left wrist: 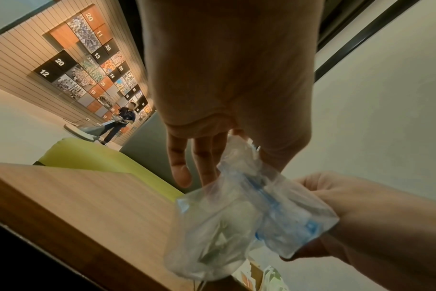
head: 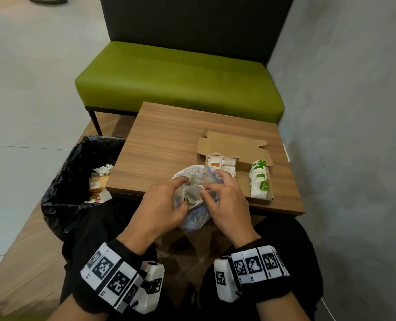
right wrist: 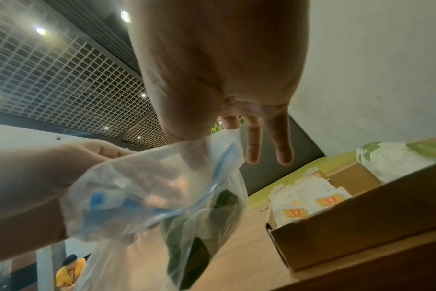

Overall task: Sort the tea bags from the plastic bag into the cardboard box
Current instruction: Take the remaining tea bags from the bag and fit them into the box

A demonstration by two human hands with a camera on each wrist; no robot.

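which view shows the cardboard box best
The head view: the whole box lies open on the table, orange-tagged bags left, green right. The right wrist view catches only its near corner from below; the left wrist view shows just a sliver.

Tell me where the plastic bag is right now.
In the head view the plastic bag hangs at the table's near edge, held between the left hand and right hand, just left of the cardboard box.

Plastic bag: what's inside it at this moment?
Through the clear plastic bag, a few tea bags show, some with green wrappers. How many remain cannot be told: both hands and the crumpled plastic cover much of it.
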